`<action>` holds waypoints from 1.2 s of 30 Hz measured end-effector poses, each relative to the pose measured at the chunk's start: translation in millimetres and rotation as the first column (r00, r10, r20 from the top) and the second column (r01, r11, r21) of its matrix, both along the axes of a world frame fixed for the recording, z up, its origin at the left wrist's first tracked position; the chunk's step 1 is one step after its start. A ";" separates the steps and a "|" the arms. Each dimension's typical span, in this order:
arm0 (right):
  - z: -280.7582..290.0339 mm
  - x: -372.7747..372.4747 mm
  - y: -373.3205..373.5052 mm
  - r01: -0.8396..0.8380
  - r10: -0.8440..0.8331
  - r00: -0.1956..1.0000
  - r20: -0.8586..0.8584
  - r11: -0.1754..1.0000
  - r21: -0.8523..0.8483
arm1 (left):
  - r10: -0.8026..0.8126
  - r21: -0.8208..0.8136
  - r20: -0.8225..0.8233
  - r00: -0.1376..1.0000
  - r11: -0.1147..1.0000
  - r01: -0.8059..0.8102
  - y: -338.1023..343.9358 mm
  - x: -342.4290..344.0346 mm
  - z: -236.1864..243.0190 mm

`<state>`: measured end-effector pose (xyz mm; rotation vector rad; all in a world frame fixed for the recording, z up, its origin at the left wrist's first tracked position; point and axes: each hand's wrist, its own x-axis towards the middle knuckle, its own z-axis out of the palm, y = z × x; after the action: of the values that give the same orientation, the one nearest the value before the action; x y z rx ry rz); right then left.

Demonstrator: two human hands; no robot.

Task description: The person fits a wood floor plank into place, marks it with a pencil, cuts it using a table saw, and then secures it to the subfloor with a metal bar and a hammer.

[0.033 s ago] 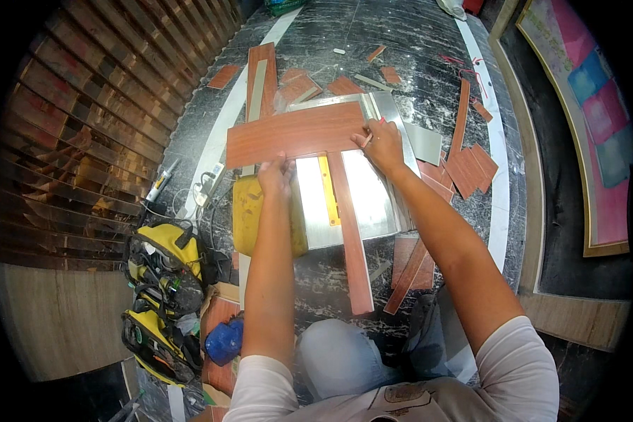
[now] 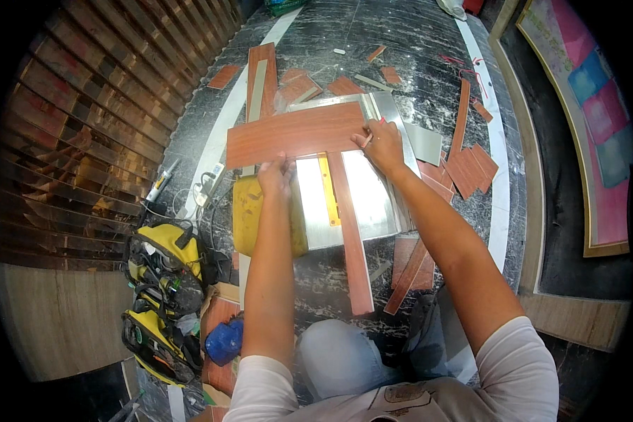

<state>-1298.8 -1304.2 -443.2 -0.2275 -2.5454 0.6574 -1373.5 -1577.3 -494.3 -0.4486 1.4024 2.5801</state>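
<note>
A wood-grain board (image 2: 292,130) lies crosswise above a shiny metal sheet (image 2: 373,200). My left hand (image 2: 277,172) grips the board's near edge with bent fingers at left of centre. At the board's right end, my right hand (image 2: 381,146) is closed at the edge, with what looks like a thin pencil between its fingers. A narrow wood-grain strip (image 2: 352,260) runs from under the board toward me, beside a yellow straightedge (image 2: 329,190). A dirty yellow block (image 2: 253,214) is under my left forearm.
Board offcuts (image 2: 471,169) are scattered on the dark marble floor (image 2: 344,42). At left are a power strip (image 2: 207,183), yellow-black tool bags (image 2: 158,264), a blue pouch (image 2: 221,341) and a slatted wooden screen (image 2: 84,126). A colourful panel (image 2: 598,126) stands at right.
</note>
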 end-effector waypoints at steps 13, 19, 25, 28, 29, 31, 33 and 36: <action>1.6 -44.4 12.8 -0.024 0.023 0.999 0.027 0.998 0.057 | -0.582 -0.873 -0.319 0.749 -0.128 -0.471 -63.0 -27.2 88.3; 1.5 -73.9 14.6 -0.104 0.104 0.995 -0.003 0.995 -0.004 | -0.692 -0.991 0.050 0.720 0.054 0.120 -80.0 -94.9 92.3; -0.1 -71.3 20.5 -0.108 0.109 0.994 -0.002 0.982 -0.152 | -0.586 -0.925 0.353 0.729 -0.102 0.366 -80.6 -70.7 105.4; 6.6 -70.3 19.0 -0.088 0.072 0.995 -0.066 0.949 -0.302 | -0.614 -0.914 0.152 0.775 0.211 0.347 -100.2 -32.6 97.0; 7.4 -70.3 23.4 -0.080 0.061 0.996 -0.069 0.944 -0.319 | -0.604 -0.900 0.141 0.784 0.251 0.355 -101.9 -17.6 95.3; 7.9 -57.9 30.2 -0.109 0.058 0.993 -0.102 0.782 -0.614 | -0.567 -0.926 0.108 0.817 0.242 0.291 -101.7 21.2 92.2; 12.8 -41.2 29.7 -0.120 0.065 0.992 -0.104 0.700 -0.704 | -0.507 -0.943 0.101 0.856 0.225 0.245 -117.4 52.7 92.7; 16.7 15.4 23.6 -0.154 0.142 0.988 -0.066 0.794 -0.588 | -0.388 -0.952 0.135 0.912 0.204 0.228 -146.4 93.9 78.4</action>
<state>-1283.4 -1280.6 -426.5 -0.2271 -2.2758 1.5091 -1279.6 -1723.7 -415.9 -0.0460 2.6854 1.1131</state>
